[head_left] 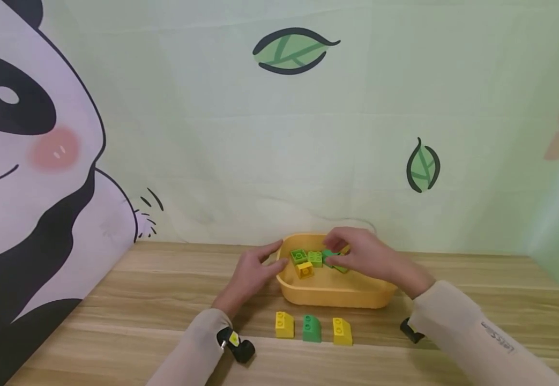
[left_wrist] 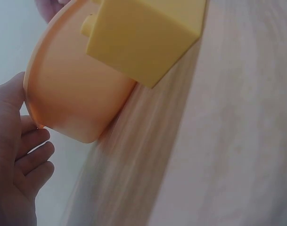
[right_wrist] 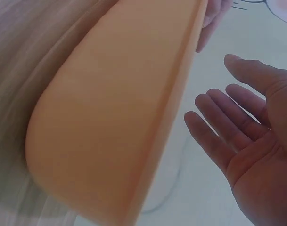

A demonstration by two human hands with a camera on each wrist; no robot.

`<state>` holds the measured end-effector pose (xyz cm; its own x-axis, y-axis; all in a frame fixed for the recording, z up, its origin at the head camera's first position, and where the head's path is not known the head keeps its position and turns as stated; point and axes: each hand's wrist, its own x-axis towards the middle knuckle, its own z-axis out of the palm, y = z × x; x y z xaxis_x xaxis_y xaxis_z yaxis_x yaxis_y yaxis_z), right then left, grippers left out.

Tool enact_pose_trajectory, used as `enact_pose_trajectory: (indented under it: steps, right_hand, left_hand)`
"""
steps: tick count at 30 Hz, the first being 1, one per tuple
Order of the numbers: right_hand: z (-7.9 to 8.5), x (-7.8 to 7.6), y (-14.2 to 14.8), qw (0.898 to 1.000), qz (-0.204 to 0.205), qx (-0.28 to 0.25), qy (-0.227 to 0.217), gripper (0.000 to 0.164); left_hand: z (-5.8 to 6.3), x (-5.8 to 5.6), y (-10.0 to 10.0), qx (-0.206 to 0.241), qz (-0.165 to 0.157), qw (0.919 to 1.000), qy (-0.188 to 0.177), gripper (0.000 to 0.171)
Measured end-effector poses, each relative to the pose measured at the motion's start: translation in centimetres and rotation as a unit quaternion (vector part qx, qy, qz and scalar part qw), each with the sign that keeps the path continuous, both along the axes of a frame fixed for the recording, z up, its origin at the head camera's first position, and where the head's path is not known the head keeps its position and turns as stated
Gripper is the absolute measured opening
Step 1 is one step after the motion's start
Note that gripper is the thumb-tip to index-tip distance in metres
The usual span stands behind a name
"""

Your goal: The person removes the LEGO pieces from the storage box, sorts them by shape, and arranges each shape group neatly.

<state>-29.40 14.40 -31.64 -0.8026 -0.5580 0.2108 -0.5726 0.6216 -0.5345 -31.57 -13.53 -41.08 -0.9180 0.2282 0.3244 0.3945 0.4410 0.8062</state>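
Note:
My left hand (head_left: 255,273) grips the left end of a yellow-orange plastic tub (head_left: 337,297), thumb at the rim. In the left wrist view the other fingers (left_wrist: 36,160) curl loosely outside the tub wall. My right hand (head_left: 361,252) reaches over the tub's right side, fingers spread just above the bricks; in the right wrist view nothing is between them. Inside lie a yellow brick (head_left: 305,269), two light green bricks (head_left: 315,259) and a darker green brick (head_left: 327,254). Another light green brick (head_left: 342,269) is partly hidden beneath the right hand.
In front of the tub, a yellow sloped brick (head_left: 284,325), a green sloped brick (head_left: 311,328) and a second yellow sloped brick (head_left: 342,331) stand in a row on the wooden table (head_left: 139,311). A cloth backdrop (head_left: 211,134) with a panda and leaves hangs right behind.

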Motion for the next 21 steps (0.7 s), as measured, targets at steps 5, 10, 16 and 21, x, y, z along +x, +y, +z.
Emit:
enact_pose_trajectory:
  steps: [5, 10, 16, 21]
  right_hand:
    - [-0.4, -0.9, -1.2, 1.000, -0.006, 0.028, -0.011, 0.027]
    - [-1.2, -1.8, -2.2, 0.999, 0.004, 0.038, -0.026, 0.027]
    - [-2.3, -2.7, -3.0, 0.998, -0.002, 0.054, -0.040, 0.027]
    - [-3.2, -3.2, -3.6, 0.998, 0.023, 0.050, -0.015, 0.024]
  left_hand:
    - [0.0, 0.0, 0.0, 0.000, -0.002, 1.0000, 0.003, 0.056]
    - [0.1, 0.0, 0.0, -0.003, -0.001, 1.0000, 0.004, 0.055]
    - [0.0, -0.1, 0.0, -0.006, -0.001, 1.0000, 0.003, 0.056]
    - [0.1, -0.1, 0.0, -0.004, -0.003, 1.0000, 0.008, 0.055]
